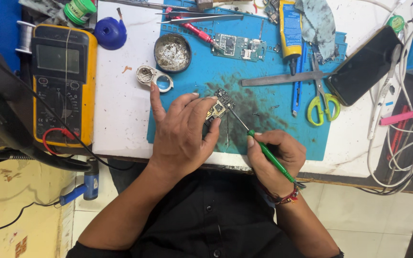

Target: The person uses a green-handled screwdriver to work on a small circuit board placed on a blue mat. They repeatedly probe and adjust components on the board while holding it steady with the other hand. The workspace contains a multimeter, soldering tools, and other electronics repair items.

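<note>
On the blue mat: my left hand (180,131) pins a small dark circuit board (218,107) against the blue work mat (264,81), right over its sooty, blackened patch.
Left fingers: curled narrow around the board's near edge, thumb stretched out to the left, fingertips touching the board itself.
Right hand: my right hand (276,157) is closed in a pen grip on a green-handled tool (268,155), whose thin metal shaft runs up and left to the board; I cannot tell whether the tip touches a component or hovers just above.
Around me: a second green circuit board (239,47) lies farther up the mat, a round tin of grey residue (172,52) to its left, a loupe (154,78) just beyond my thumb, tweezers (201,19) at the top, green-handled scissors (322,100) and a metal file (288,79) to the right, a dark phone (365,64) past them, a yellow multimeter (63,83) well apart on the left.
Risk, slipping tip: I judge that if I press at this shallow angle the tip may skid across the board and scrape parts, or jab my left fingertips, which sit very near it.
Risk, board shifting: only fingers hold it, so a hard push could pivot it on the mat.
</note>
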